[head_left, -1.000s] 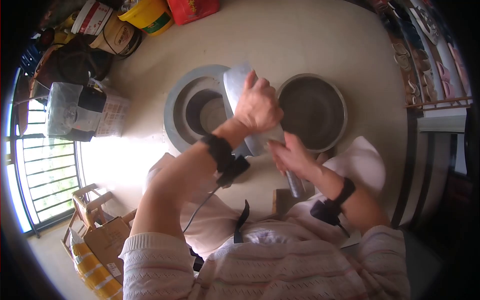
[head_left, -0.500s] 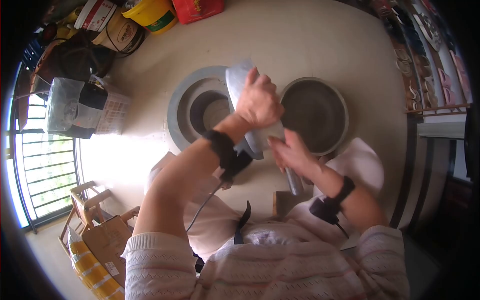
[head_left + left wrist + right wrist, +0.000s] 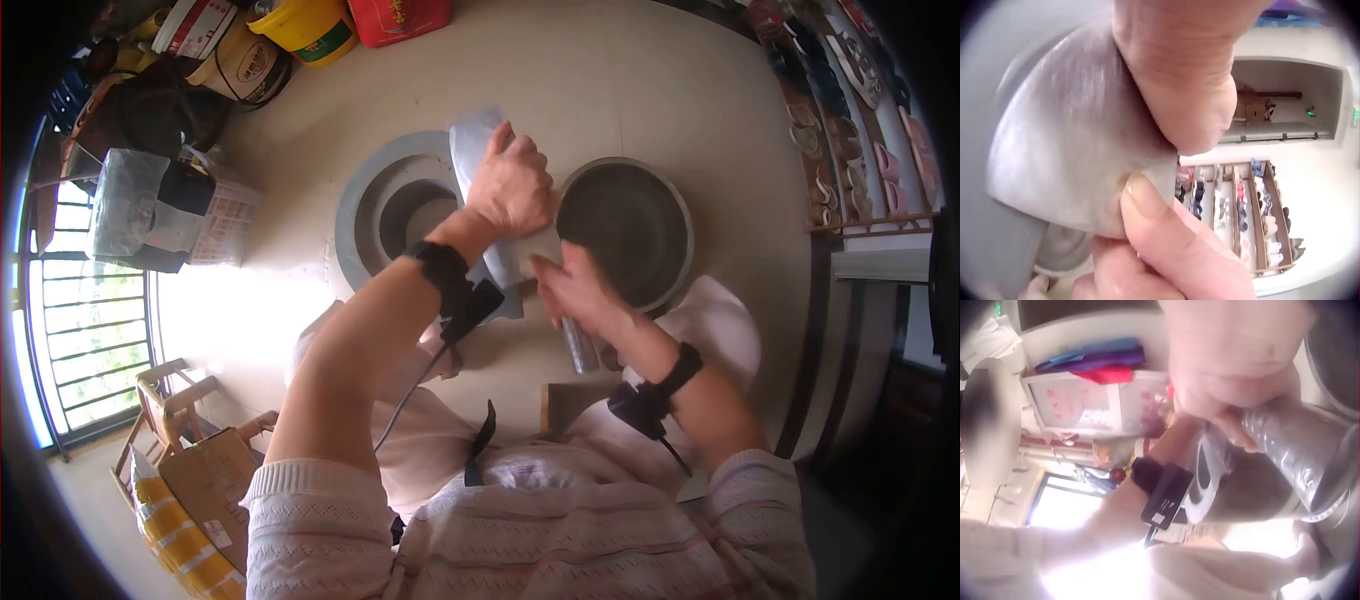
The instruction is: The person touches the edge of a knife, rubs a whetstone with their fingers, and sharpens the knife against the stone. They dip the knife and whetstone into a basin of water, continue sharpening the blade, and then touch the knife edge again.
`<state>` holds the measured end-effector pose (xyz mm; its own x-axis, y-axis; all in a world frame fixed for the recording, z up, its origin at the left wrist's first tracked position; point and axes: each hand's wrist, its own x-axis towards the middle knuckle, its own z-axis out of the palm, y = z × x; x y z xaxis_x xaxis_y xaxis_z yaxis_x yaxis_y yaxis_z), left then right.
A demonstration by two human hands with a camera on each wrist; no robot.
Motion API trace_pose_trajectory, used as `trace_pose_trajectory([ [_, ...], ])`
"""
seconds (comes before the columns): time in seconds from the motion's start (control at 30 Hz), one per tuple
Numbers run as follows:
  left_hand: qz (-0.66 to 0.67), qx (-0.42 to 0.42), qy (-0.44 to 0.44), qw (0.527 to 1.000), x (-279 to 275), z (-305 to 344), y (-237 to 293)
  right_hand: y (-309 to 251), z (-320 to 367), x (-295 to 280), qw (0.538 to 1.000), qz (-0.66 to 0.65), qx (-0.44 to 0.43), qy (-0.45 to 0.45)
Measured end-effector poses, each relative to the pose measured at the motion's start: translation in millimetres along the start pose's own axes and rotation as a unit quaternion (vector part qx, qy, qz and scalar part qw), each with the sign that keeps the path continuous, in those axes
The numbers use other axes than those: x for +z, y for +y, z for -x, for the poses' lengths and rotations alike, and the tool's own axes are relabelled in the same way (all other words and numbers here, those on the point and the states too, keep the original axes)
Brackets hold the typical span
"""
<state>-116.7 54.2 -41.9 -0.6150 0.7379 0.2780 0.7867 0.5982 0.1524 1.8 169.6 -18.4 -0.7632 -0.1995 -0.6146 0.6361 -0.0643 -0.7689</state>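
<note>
Both hands are on a cleaver with a broad, shiny metal blade and a tubular metal handle. My left hand grips the blade's upper part, fingers curled over it and thumb pointing forward. Nearer my body, my right hand holds the handle end, its thumb pressed flat on the blade in the left wrist view. The ridged handle sticks out below the right hand in the right wrist view. Beneath the blade lies the rim of a round grey basin with a dark inner hollow.
A round dark bowl with a paler rim stands right of the cleaver. Shoe shelves line the far right. Buckets, a plastic-covered crate and a cardboard box with a wooden chair are on the left.
Both hands and the cleaver have shifted slightly forward, away from my body, with the grip unchanged. The head view has also moved a little.
</note>
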Motion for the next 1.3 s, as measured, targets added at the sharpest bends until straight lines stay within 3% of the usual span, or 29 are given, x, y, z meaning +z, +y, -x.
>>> trace_pose_trajectory([
  [0.13,0.074,-0.017,0.007,0.997,-5,26,49,35,36,-7,1.000,-0.009,0.014,-0.019],
  [0.23,0.062,-0.010,0.028,0.998,0,20,41,29,36,-9,0.999,-0.045,0.006,-0.021],
  [0.47,0.007,-0.003,-0.014,1.000,2,-12,-15,-8,-15,-6,1.000,-0.005,0.006,-0.005],
  [0.57,0.014,0.008,0.007,1.000,1,-1,0,5,-4,-1,1.000,0.012,-0.003,0.022],
  [0.67,0.060,-0.004,0.000,0.998,-2,19,37,30,24,-4,1.000,0.001,-0.004,-0.013],
  [0.73,0.085,-0.012,-0.011,0.996,-3,21,42,32,37,-6,0.997,-0.060,0.044,-0.011],
  [0.93,0.021,0.003,-0.018,1.000,1,-6,-2,-1,-6,-8,1.000,0.002,-0.010,-0.003],
  [1.03,-0.038,0.014,-0.035,0.999,1,-17,-21,-11,-21,-2,1.000,-0.003,0.005,0.016],
  [1.13,0.012,0.011,0.008,1.000,2,-8,-10,0,-13,-1,0.999,-0.011,-0.008,0.030],
  [1.2,0.014,0.018,0.006,1.000,2,8,14,19,11,-4,0.999,0.033,-0.035,-0.009],
  [1.3,0.046,-0.001,-0.025,0.999,-1,14,33,24,27,-7,1.000,0.010,0.004,-0.006],
])
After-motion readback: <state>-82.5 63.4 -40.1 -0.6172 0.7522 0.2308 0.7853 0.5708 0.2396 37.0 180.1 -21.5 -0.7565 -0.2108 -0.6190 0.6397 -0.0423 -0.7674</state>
